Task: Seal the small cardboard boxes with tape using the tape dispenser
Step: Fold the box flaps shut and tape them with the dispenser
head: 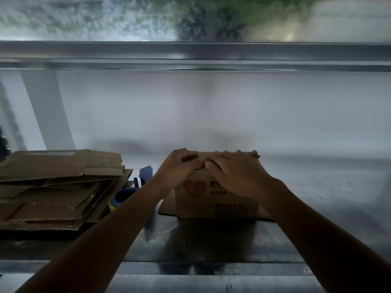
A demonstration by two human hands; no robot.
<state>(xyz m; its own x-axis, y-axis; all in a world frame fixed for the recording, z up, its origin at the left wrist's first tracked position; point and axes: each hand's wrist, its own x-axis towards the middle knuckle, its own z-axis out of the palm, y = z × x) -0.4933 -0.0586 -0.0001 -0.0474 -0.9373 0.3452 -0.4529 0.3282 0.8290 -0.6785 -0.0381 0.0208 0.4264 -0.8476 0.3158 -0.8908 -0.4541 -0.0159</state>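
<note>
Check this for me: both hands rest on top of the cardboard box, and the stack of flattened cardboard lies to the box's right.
One detail is wrong. The head view shows the stack of flattened cardboard lying to the left of the cardboard box, not its right. The left hand and right hand do rest on top of the box.

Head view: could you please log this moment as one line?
brown cardboard box: top held down | left hand: on top, fingers bent | right hand: flat on top | blue tape dispenser: untouched beside box
</note>
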